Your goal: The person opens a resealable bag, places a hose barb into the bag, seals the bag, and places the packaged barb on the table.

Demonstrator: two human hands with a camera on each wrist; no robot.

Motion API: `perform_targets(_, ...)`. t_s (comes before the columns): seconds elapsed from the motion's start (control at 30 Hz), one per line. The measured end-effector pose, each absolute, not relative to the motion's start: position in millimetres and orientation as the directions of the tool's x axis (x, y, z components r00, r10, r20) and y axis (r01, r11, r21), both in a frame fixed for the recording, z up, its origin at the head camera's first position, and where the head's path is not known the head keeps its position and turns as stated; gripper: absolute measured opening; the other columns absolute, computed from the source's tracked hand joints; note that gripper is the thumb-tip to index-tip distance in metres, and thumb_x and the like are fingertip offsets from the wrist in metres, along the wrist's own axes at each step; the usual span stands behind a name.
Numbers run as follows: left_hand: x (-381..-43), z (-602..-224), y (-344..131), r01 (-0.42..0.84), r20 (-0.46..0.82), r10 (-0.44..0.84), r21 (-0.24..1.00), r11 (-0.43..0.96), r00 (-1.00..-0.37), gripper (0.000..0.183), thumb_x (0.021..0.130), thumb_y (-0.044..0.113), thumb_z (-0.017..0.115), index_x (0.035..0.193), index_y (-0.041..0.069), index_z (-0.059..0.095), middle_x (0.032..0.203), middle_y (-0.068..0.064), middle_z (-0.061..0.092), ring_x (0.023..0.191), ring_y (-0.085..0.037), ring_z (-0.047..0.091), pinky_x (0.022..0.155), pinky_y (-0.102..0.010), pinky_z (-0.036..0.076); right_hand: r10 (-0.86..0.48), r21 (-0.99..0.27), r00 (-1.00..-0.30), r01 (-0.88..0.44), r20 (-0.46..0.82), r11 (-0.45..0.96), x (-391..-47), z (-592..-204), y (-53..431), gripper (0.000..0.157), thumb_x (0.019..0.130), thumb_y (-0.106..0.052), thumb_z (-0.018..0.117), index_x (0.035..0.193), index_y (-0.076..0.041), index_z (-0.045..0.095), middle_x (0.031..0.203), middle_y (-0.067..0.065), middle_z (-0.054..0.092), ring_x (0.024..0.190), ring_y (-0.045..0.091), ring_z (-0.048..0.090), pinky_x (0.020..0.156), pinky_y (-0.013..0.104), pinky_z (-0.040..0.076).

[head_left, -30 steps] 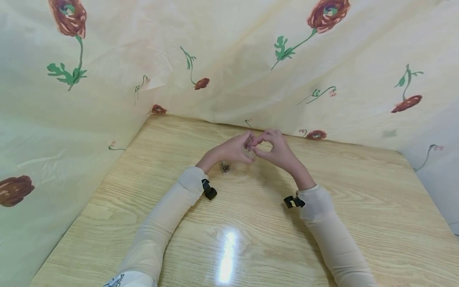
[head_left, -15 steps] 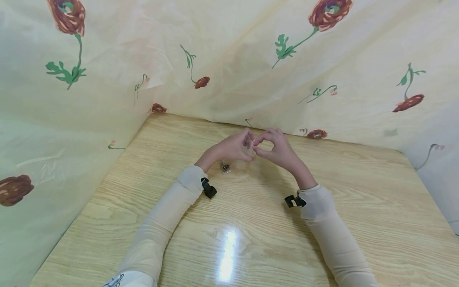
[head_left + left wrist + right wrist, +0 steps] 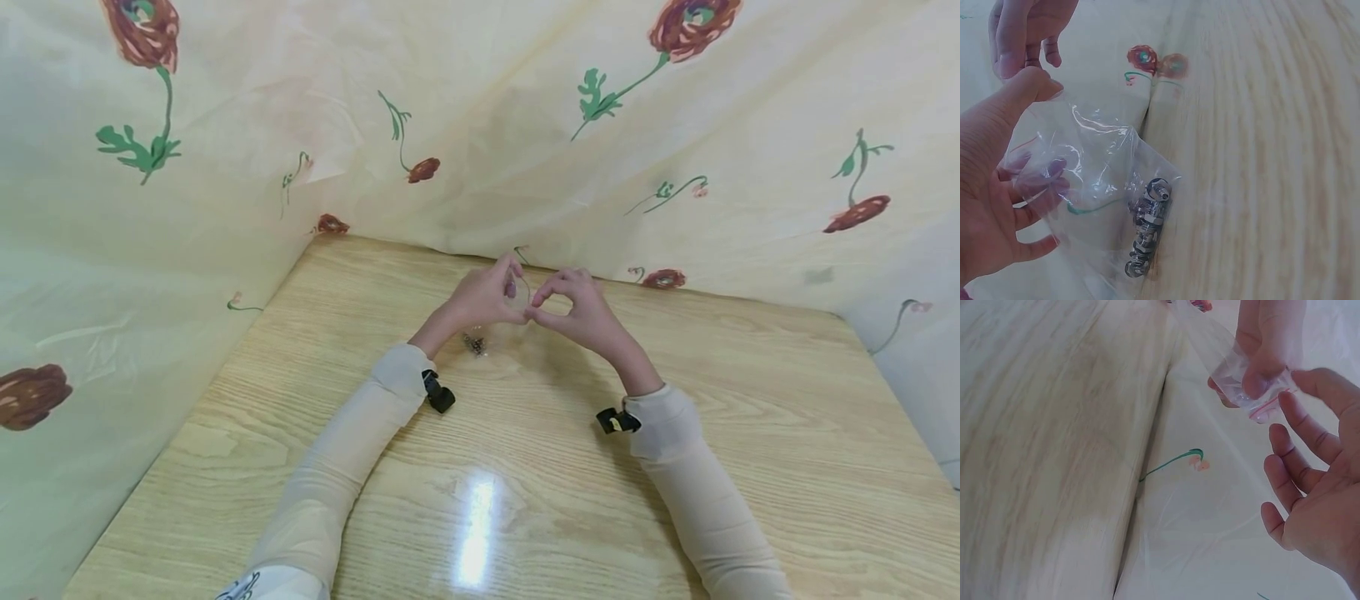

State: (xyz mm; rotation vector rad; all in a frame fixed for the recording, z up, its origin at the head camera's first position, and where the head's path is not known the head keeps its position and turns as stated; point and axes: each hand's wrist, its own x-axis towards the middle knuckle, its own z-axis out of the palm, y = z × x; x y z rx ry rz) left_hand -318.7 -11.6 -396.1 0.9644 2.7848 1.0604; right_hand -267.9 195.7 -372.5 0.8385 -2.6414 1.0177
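A clear plastic zip bag (image 3: pixel 1107 147) hangs between my two hands above the wooden table. Several shiny metal fittings (image 3: pixel 1149 225) lie bunched in its bottom corner; in the head view these fittings (image 3: pixel 476 343) show below my left wrist. My left hand (image 3: pixel 480 297) holds the bag near its mouth, thumb on the near side and the other fingers spread behind the film. At the mouth's right edge, my right hand (image 3: pixel 581 310) pinches the film between thumb and index finger, its other fingers loosely bent. Beside those fingertips runs the red zip line (image 3: pixel 1269 403).
The wood-grain table (image 3: pixel 525 500) stretches under both forearms. Behind it and to the left hangs a cream flowered cloth (image 3: pixel 487 100), close beyond my hands. Each wrist carries a small black camera mount, the left mount (image 3: pixel 438 396) and the right mount (image 3: pixel 618 421).
My left hand has tilted upward, its index finger rising away from the right fingertips, and the bag's mouth edge now shows as an arc. The fittings have shifted slightly right. My right hand barely moved.
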Motion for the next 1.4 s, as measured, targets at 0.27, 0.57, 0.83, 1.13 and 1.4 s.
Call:
perform_targets(0.27, -317, -394, -11, 0.542, 0.21, 0.544, 0.615, 0.573, -0.812, 0.063, 0.082, 0.038, 0.081, 0.125, 0.013, 0.043, 0.101, -0.009, 0.067, 0.069, -0.016, 0.056, 0.064, -0.026, 0.043, -0.448, -0.538, -0.8, -0.6, 0.399, 0.592, -270, -373, 195, 0.005, 0.09, -0.006, 0.073, 0.089, -0.001, 0.074, 0.1, 0.017, 0.068, 0.101, 0.035, 0.054, 0.093, 0.047, 0.034)
perform_targets(0.57, -320, -380, -24, 0.458, 0.121, 0.595, 0.763, 0.456, -0.795, 0.063, 0.082, 0.041, 0.084, 0.124, 0.016, 0.045, 0.108, -0.006, 0.06, 0.093, -0.02, 0.06, 0.08, -0.032, 0.05, -0.419, -0.531, -0.782, -0.622, 0.461, 0.576, -276, -374, 199, 0.006, 0.087, 0.004, 0.069, 0.085, -0.001, 0.072, 0.09, 0.018, 0.072, 0.095, 0.036, 0.059, 0.093, 0.043, 0.034)
perform_targets(0.83, -328, -369, -40, 0.508, 0.222, 0.646, 0.809, 0.296, -0.73, 0.038, 0.091, 0.014, 0.076, 0.123, 0.003, 0.059, 0.103, -0.009, 0.063, 0.099, -0.021, 0.06, 0.095, -0.035, 0.05, -0.398, -0.537, -0.792, -0.608, 0.464, 0.585, -278, -369, 210, 0.004, 0.089, 0.002, 0.068, 0.087, 0.001, 0.071, 0.091, 0.018, 0.07, 0.09, 0.029, 0.057, 0.089, 0.039, 0.033)
perform_targets(1.13, -331, -361, -56, 0.551, 0.253, 0.651, 0.777, 0.304, -0.716, 0.023, 0.098, 0.013, 0.067, 0.118, 0.001, 0.068, 0.109, -0.013, 0.069, 0.102, -0.024, 0.064, 0.099, -0.041, 0.051, -0.394, -0.572, -0.811, -0.585, 0.433, 0.575, -276, -362, 218, 0.004, 0.09, 0.002, 0.067, 0.092, 0.003, 0.071, 0.098, 0.021, 0.068, 0.094, 0.028, 0.054, 0.091, 0.041, 0.033)
perform_targets(1.4, -327, -351, -61, 0.551, 0.269, 0.626, 0.775, 0.311, -0.732, 0.018, 0.099, 0.015, 0.066, 0.111, 0.002, 0.072, 0.102, -0.013, 0.072, 0.094, -0.02, 0.064, 0.09, -0.034, 0.052, -0.384, -0.605, -0.834, -0.552, 0.397, 0.574, -277, -359, 226, 0.006, 0.093, 0.001, 0.066, 0.096, 0.003, 0.071, 0.103, 0.019, 0.067, 0.099, 0.031, 0.054, 0.096, 0.048, 0.034)
